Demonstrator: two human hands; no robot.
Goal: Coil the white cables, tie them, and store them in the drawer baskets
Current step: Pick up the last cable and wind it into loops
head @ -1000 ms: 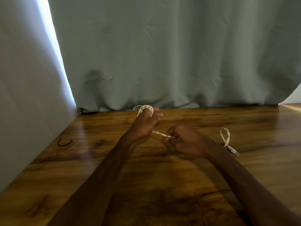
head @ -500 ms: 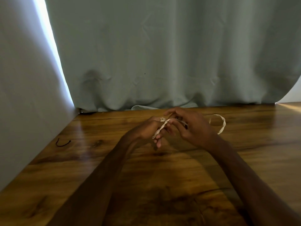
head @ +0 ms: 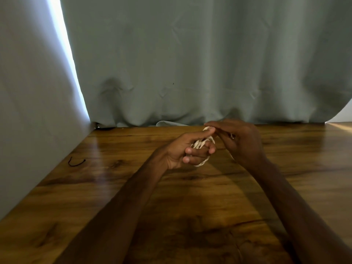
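Over the wooden table (head: 114, 145), white cable (head: 201, 145) loops gripped in the left hand (head: 181, 152) may unravel if the pinching right hand (head: 242, 142) slackens.

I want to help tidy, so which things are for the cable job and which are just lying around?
For the job: white cable, looped round left hand; right hand pinching it.
Just lying about: small black cord on the wooden table; grey curtain behind.
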